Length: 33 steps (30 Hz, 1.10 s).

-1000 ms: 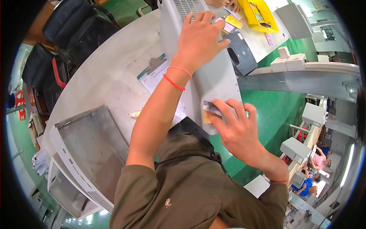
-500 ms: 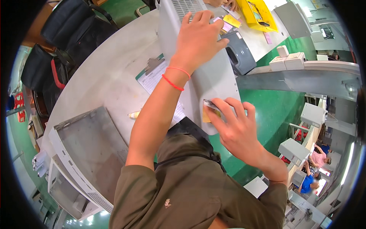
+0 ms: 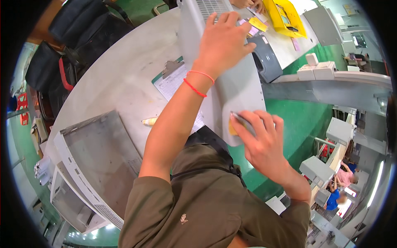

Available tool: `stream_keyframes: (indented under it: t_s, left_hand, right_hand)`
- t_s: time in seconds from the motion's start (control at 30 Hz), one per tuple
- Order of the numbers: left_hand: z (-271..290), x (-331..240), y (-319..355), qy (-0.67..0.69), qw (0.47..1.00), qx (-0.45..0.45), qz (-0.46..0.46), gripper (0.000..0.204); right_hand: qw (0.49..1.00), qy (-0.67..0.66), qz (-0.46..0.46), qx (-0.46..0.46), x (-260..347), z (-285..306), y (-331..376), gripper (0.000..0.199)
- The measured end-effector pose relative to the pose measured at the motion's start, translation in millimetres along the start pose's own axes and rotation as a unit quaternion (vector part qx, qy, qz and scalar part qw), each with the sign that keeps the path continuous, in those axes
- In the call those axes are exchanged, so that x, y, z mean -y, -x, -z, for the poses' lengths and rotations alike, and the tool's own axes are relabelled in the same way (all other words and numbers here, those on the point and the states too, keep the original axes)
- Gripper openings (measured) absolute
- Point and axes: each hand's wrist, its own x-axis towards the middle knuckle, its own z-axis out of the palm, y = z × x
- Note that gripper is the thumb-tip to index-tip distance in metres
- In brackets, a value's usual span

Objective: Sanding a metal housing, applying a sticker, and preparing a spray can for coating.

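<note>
Two black chairs (image 3: 78,29) far left, then one clipboard (image 3: 169,78) with paper on it. Left hand (image 3: 223,43)'s resting, fingers apart, on one grey casing (image 3: 244,87) along the table (image 3: 124,78)'s right side. Right hand (image 3: 262,138)'s pinching one small pad (image 3: 232,129), yellowish, at the casing's near end. One yellow bin (image 3: 274,22) up right, some bits inside, too tiny to make out.

Left of me, two black armchairs (image 3: 84,29), one with a red armrest (image 3: 63,73), stand beside my curved pale tabletop (image 3: 124,78). To my right I see glossy green floor (image 3: 289,124), a long workbench (image 3: 340,155) and a lit fluorescent tube (image 3: 376,184).
</note>
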Motion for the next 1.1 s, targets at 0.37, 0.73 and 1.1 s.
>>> stream_keyframes:
  t_s: [0.37, 0.73, 1.1]
  left_hand:
    - [0.6, 0.5, -0.2, 0.001, 1.0, 0.015, 0.005, 0.042]
    - [3.0, -0.2, 0.7, 0.005, 1.0, 0.012, 0.007, 0.042]
    - [-2.6, 0.1, 0.5, -0.005, 1.0, 0.001, 0.005, 0.042]
  right_hand:
    - [0.999, 0.049, -0.004, 0.01, 7.7, 1.8, -6.4, 0.04]
    - [0.999, 0.046, 0.021, 0.012, 9.3, 5.9, -0.9, 0.034]
    - [0.995, 0.095, 0.031, 0.015, 9.8, 6.3, -9.2, 0.031]
